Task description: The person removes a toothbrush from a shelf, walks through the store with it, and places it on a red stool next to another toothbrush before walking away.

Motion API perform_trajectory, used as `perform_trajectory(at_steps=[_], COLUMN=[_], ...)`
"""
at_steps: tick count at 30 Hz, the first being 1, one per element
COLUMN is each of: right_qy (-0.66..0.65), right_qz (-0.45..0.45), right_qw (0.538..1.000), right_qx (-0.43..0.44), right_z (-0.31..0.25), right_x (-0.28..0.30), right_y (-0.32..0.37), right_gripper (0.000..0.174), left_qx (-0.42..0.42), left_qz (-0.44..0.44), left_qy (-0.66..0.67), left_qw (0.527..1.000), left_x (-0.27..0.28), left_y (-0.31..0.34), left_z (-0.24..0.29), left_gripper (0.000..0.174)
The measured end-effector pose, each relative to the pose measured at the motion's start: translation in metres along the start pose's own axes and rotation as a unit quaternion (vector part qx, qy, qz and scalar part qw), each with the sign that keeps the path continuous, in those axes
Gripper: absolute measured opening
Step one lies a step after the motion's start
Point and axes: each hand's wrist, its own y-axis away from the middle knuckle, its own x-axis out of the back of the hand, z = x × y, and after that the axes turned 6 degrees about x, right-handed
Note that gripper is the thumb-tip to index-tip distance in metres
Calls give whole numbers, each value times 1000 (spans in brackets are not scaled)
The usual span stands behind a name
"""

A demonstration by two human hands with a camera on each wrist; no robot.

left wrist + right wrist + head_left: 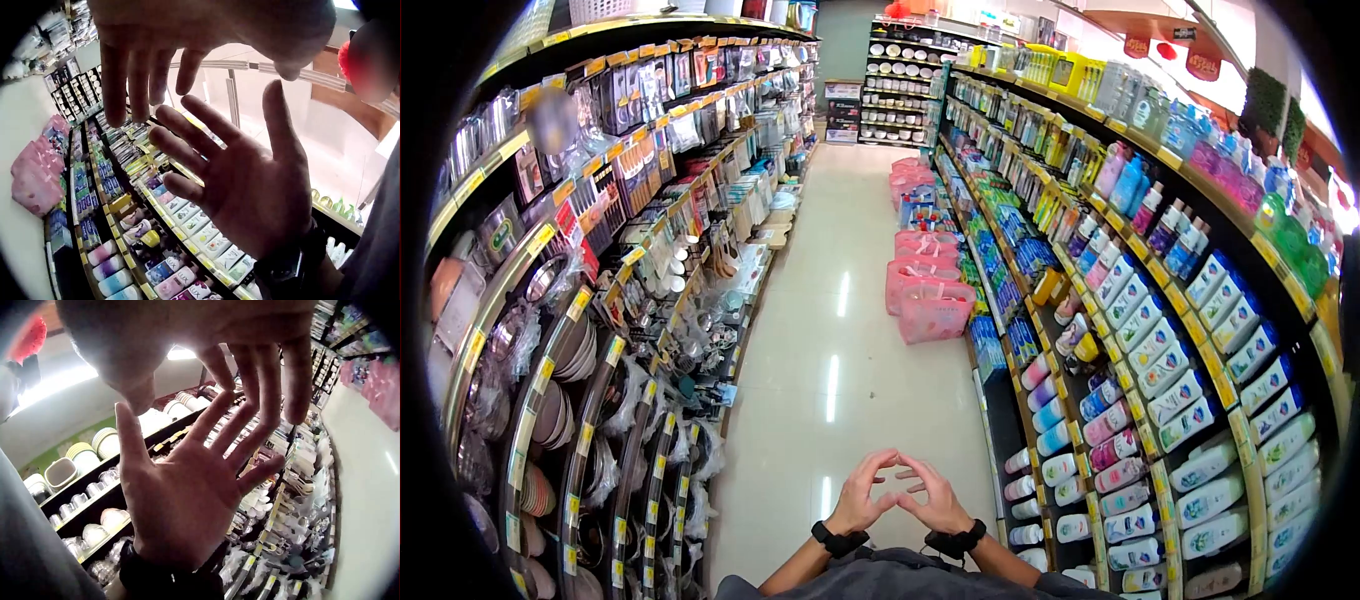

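Note:
In the head view my left hand [862, 497] and right hand [940, 500] are raised at the bottom middle, over the aisle floor. Their fingertips come together at the top and the thumbs meet lower down, with a gap between the palms. Neither hand holds anything. From the left wrist, the right hand [244, 181] faces me with its fingers spread, while the left hand [206, 31] crosses the top with its fingers pointing down. The right wrist view shows the left palm [187, 494] spread below the right hand [200, 337]. Each wrist wears a black band [840, 540].
Shelves of pans and kitchen tools [680, 250] line the left side. On the right stand shelves of bottles [1140, 330]. Pink bags [935, 310] sit on the floor [800, 400] along the right shelf. A rack of bowls [900, 90] stands at the far end.

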Motion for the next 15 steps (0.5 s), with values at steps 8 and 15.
perform_trajectory(at_steps=[8,15], right_qy=[-24,-70], right_qz=[-64,-55], right_qw=[998,995], right_qx=[-12,-31], right_z=[36,49], right_x=[-14,-12], right_y=[-54,-85], right_gripper=[92,102], left_qx=[52,25], left_qz=[-89,-111], left_qy=[31,29], left_qw=[994,993], left_x=[46,62], left_y=[-28,-71], left_z=[-35,-50], left_gripper=[98,106])
